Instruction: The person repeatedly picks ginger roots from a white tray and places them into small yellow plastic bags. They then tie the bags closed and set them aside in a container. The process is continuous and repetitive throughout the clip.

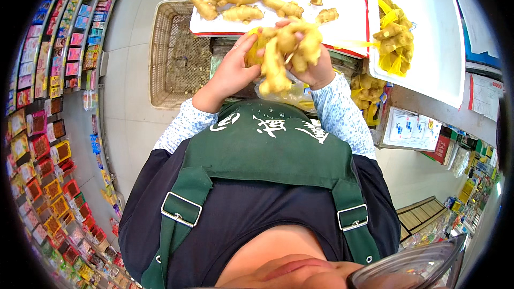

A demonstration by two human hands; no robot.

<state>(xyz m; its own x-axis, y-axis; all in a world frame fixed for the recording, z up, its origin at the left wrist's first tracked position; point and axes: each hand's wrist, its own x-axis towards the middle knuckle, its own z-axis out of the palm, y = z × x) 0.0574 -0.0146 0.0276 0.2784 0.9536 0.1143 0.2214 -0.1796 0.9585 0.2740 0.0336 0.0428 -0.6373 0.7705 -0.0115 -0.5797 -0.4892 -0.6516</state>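
Both my hands are in front of my green apron, below the near edge of a white board (305, 12) with red trim. My right hand (315, 70) holds a large branched ginger root (287, 48). My left hand (237, 64) is at the root's left side, its fingers on a yellow mesh net (255, 50); what the net holds is mostly hidden. Many loose ginger roots (243, 14) lie on the board. To the right, a netted bundle of ginger (393, 40) rests in a white plastic tray (425, 60).
A beige plastic crate (154, 54) stands on the tiled floor at the left. More netted ginger (367, 88) hangs or lies below the tray. Shelves of packaged goods (52, 48) line the far left. A box with printed packs (409, 130) is at the right.
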